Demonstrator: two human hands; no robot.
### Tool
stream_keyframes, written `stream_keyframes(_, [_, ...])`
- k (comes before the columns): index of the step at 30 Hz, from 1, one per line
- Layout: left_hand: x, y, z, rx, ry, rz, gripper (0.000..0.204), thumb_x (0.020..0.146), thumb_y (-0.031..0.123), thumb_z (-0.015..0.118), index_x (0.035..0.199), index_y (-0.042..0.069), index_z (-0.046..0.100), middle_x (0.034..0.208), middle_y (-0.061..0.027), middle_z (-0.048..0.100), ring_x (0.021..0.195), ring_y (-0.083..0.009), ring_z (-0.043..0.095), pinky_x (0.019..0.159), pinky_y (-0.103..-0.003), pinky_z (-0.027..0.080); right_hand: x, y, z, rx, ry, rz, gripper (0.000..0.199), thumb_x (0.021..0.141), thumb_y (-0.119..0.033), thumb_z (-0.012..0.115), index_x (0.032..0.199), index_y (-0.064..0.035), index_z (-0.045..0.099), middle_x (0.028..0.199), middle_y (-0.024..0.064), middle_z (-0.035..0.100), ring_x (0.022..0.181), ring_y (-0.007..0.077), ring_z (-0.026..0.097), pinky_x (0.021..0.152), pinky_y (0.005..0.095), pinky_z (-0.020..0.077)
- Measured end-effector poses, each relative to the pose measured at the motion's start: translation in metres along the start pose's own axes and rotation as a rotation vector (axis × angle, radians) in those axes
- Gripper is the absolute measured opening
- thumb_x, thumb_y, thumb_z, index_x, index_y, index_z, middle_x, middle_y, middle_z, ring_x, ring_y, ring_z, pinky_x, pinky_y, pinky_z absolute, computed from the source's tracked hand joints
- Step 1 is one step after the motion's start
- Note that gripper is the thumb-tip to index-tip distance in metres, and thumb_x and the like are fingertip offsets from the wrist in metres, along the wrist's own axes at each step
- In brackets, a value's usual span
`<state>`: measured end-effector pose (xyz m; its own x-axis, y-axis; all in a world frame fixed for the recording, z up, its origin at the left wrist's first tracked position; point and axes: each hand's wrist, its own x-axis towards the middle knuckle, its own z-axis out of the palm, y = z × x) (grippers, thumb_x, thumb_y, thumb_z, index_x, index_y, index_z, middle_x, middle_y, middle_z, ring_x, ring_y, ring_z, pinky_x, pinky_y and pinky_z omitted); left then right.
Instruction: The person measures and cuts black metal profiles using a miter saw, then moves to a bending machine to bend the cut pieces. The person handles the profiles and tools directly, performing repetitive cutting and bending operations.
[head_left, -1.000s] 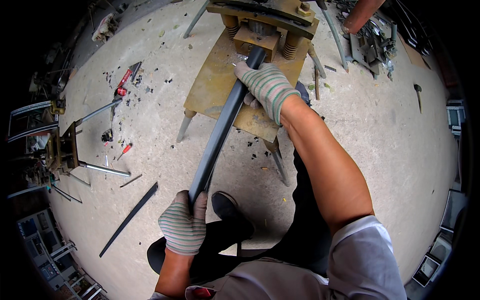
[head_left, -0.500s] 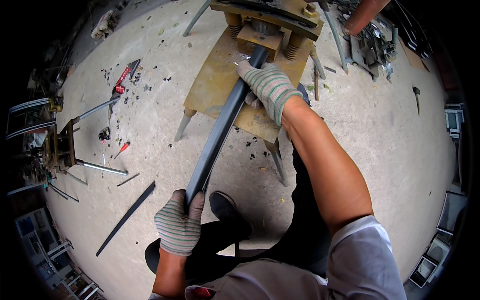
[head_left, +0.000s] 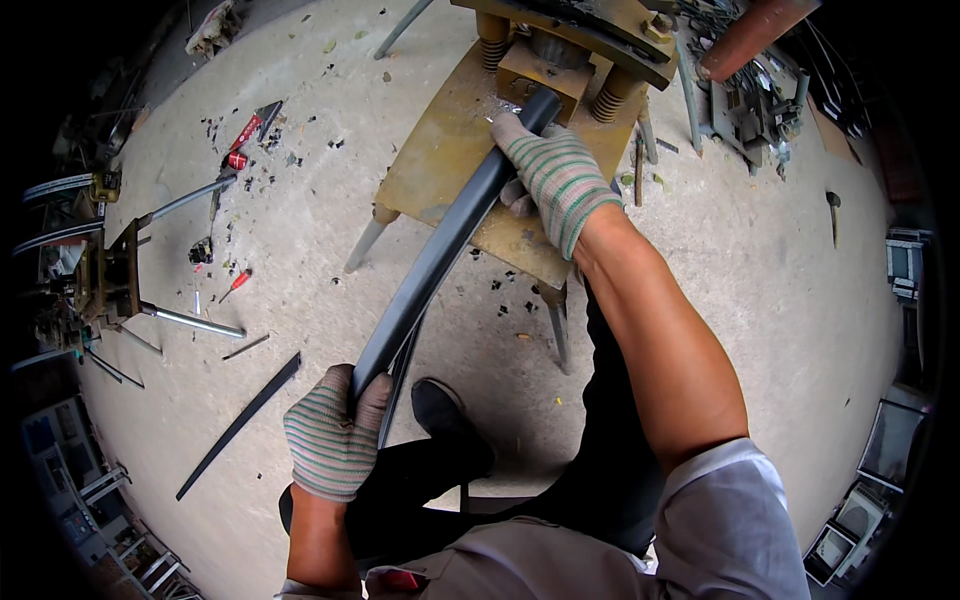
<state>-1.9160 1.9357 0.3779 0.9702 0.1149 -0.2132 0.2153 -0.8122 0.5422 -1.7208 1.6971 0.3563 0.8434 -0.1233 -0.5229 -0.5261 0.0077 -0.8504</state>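
A long dark grey metal profile bar (head_left: 440,255) slants from lower left to upper right between my gloved hands. My left hand (head_left: 335,432) wraps around its lower end. Close to its upper end, my right hand (head_left: 557,178) grips it, thumb along the top. That upper end rests near the block (head_left: 545,78) of a yellowish punch press (head_left: 440,150), above the press's plate; whether it touches the block I cannot tell. Another thin dark strip (head_left: 400,380) shows beneath the bar beside my left hand.
A dark strip (head_left: 240,425) lies on the floor at left. A red-handled screwdriver (head_left: 236,284), a red tool (head_left: 244,135) and black scraps are scattered beyond it. Another metal stand (head_left: 120,270) is at far left. A hammer-like tool (head_left: 834,215) lies right; metal parts (head_left: 745,115) are piled back right.
My left hand has moved left with the bar's lower end, and more of the thin strip beneath shows. The view has shifted slightly, so the press appears farther right.
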Motion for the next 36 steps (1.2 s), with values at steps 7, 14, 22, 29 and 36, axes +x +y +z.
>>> stream_keyframes(7, [0.006, -0.002, -0.004, 0.001, -0.013, 0.009, 0.031, 0.097, 0.029, 0.076, 0.09, 0.0, 0.067, 0.063, -0.0089, 0.054, 0.058, -0.0179, 0.05, 0.057, -0.033, 0.043, 0.005, 0.006, -0.002, 0.038, -0.031, -0.033, 0.039, 0.102, -0.041, 0.067, 0.106, -0.0029, 0.062, 0.074, 0.002, 0.059, 0.051, 0.0101, 0.056, 0.044, 0.024, 0.0486])
stream_keyframes(14, [0.016, -0.013, -0.012, 0.03, -0.028, -0.013, 0.034, 0.098, 0.033, 0.075, 0.092, 0.0, 0.066, 0.062, -0.008, 0.052, 0.059, -0.015, 0.047, 0.057, -0.032, 0.043, 0.002, 0.005, 0.006, 0.099, -0.007, -0.04, 0.039, 0.102, -0.04, 0.067, 0.108, -0.0029, 0.06, 0.076, 0.0023, 0.06, 0.052, 0.0105, 0.058, 0.043, 0.0241, 0.0477])
stream_keyframes(22, [0.014, -0.012, -0.006, 0.026, -0.031, 0.023, 0.03, 0.096, 0.027, 0.077, 0.088, 0.0, 0.066, 0.065, -0.0085, 0.052, 0.06, -0.0173, 0.049, 0.057, -0.034, 0.042, 0.002, 0.011, -0.001, 0.056, 0.002, -0.034, 0.039, 0.101, -0.042, 0.065, 0.103, -0.003, 0.061, 0.076, 0.0052, 0.064, 0.051, 0.0129, 0.059, 0.042, 0.0254, 0.0481])
stream_keyframes(29, [0.012, -0.013, -0.005, 0.022, -0.048, 0.018, 0.029, 0.095, 0.028, 0.077, 0.094, 0.001, 0.069, 0.065, -0.0141, 0.06, 0.056, -0.0223, 0.057, 0.055, -0.034, 0.047, 0.006, 0.013, -0.001, 0.068, -0.018, -0.047, 0.037, 0.101, -0.038, 0.063, 0.101, -0.0012, 0.06, 0.075, 0.0093, 0.066, 0.049, 0.0176, 0.063, 0.04, 0.0273, 0.0484])
stream_keyframes(36, [0.013, -0.015, -0.003, -0.005, -0.041, 0.008, 0.028, 0.096, 0.027, 0.077, 0.096, 0.001, 0.069, 0.065, -0.0132, 0.06, 0.056, -0.0209, 0.058, 0.056, -0.033, 0.047, 0.007, 0.013, -0.001, 0.075, -0.007, -0.069, 0.04, 0.1, -0.039, 0.062, 0.099, 0.0011, 0.06, 0.076, 0.0105, 0.066, 0.05, 0.0185, 0.064, 0.04, 0.0274, 0.0487])
